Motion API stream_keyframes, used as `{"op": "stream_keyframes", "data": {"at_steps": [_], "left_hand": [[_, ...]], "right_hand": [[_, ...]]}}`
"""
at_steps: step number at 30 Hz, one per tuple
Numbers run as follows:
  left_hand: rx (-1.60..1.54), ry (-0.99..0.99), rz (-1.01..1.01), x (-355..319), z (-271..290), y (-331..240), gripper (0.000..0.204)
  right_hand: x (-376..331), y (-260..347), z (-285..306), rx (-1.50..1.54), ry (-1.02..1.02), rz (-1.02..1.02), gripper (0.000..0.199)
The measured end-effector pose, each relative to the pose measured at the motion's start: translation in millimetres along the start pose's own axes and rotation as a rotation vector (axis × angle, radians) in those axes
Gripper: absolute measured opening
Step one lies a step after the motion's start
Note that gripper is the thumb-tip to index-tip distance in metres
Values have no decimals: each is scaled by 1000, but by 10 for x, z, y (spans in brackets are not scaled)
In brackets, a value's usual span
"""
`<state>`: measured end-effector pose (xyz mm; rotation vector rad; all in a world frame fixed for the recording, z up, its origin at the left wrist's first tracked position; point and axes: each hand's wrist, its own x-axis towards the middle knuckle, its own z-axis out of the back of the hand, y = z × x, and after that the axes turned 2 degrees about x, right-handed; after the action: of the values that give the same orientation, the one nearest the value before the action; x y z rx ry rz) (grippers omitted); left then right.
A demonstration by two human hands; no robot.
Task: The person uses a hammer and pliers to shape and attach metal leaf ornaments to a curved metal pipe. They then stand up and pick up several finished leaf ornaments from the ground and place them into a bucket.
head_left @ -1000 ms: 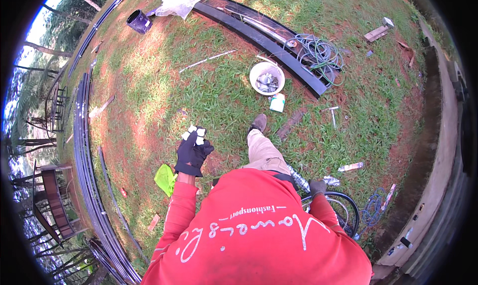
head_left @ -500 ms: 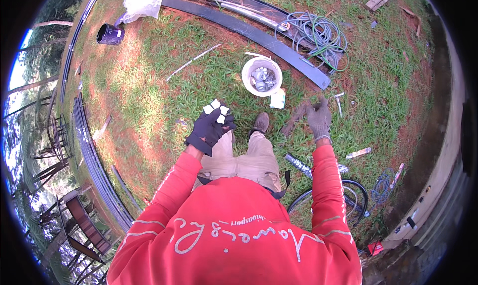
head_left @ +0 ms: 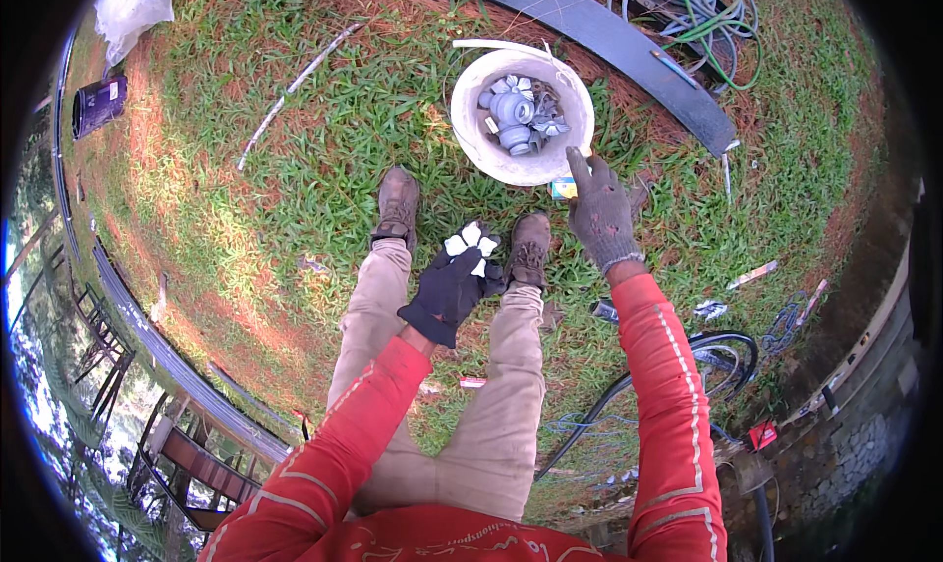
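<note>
My left hand, in a black glove, is closed around a white, flower-shaped piece with pointed petals, held above the grass between my boots. My right hand, in a grey glove, reaches forward with its fingers stretched out at the near right rim of a white bucket. Whether the fingertips touch the rim I cannot tell. Inside the bucket lie grey rounded fittings and silvery petal-shaped pieces. A small blue and yellow packet lies against the bucket's near side, partly behind my right hand.
A long dark grey plank crosses behind the bucket, with a coiled grey and green hose by it. A thin pale stick lies on the left. At the right are a black hoop-like tube and a red box.
The view has shifted forward and down, so the bucket appears closer. My right hand has moved to the bucket's rim. My left hand still holds the white piece, now between the boots.
</note>
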<state>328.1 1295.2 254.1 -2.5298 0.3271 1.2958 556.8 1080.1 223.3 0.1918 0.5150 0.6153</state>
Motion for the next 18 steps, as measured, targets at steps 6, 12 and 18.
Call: {"op": "stream_keyframes", "data": {"at_steps": [6,12,18], "left_hand": [[-179,65,47,424,922,106,49],[-84,16,87,636,1166,213,55],[-249,-19,99,680,971,107,49]], "right_hand": [[1505,-93,-1338,-213,-146,104,89],[1901,-230,-1974,-141,93,-228,64],[1667,-241,-1651,191,-231,-175,38]]}}
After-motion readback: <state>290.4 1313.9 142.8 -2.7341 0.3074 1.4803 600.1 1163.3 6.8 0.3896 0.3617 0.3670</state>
